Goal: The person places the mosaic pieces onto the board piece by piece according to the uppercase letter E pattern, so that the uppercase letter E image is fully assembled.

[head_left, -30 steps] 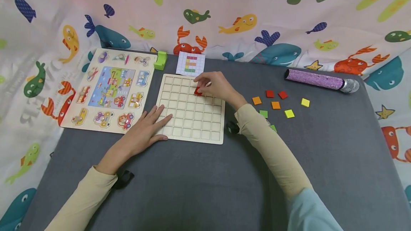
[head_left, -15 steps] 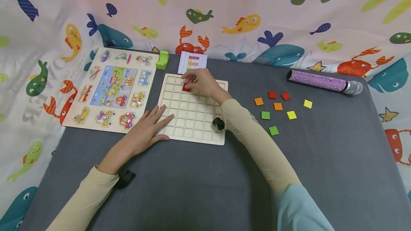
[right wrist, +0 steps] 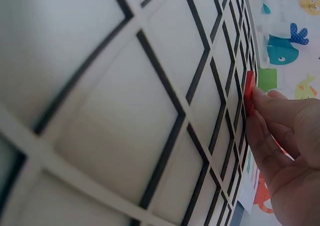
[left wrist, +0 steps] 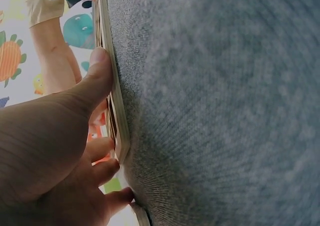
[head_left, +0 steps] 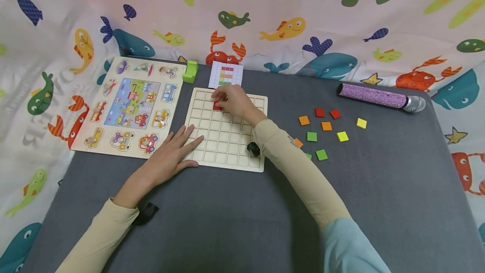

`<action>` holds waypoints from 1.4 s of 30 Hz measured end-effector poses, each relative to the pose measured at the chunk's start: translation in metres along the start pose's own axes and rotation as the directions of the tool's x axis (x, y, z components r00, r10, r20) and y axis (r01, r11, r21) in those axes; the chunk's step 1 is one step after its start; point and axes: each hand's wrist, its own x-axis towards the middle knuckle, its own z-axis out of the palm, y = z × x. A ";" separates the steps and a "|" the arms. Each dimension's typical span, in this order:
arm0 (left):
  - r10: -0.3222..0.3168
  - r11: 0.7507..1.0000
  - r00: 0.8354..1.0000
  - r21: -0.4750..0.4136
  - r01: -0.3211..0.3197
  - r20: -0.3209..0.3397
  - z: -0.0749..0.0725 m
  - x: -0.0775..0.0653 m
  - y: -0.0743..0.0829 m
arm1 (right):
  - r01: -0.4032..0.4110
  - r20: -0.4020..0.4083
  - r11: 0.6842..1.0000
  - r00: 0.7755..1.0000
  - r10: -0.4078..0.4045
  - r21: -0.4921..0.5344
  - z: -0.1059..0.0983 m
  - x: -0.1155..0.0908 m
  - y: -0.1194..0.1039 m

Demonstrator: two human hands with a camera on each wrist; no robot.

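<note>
My right hand [head_left: 235, 101] pinches a red square tile [right wrist: 249, 93] between thumb and fingertips. In the head view the red tile [head_left: 217, 106] is close over the upper left part of the wooden grid board [head_left: 223, 138], partly covered by the fingers. The left hand [head_left: 170, 155] lies with spread, straight fingers on the board's lower left edge. Seen from the left wrist, the thumb [left wrist: 100, 66] of that hand rests along the board's edge [left wrist: 117, 106]. Just behind the board lies a printed card [head_left: 226, 74] with a coloured square pattern.
Loose red [head_left: 320, 112], orange [head_left: 326, 126], yellow [head_left: 342, 137] and green tiles [head_left: 321, 155] lie right of the board. A wooden picture puzzle [head_left: 129, 104] sits at left, beside a green block [head_left: 190, 72]. A purple glittery microphone [head_left: 373, 95] lies at the back right.
My right hand has moved left across the board with the red tile, shifting only slightly in the last half second. The left hand stays in place on the board.
</note>
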 end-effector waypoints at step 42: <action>-0.015 0.999 1.000 -0.048 0.016 0.009 0.001 0.000 0.003 | -0.220 -0.204 0.969 0.960 0.195 -0.111 -0.135 -0.170 0.119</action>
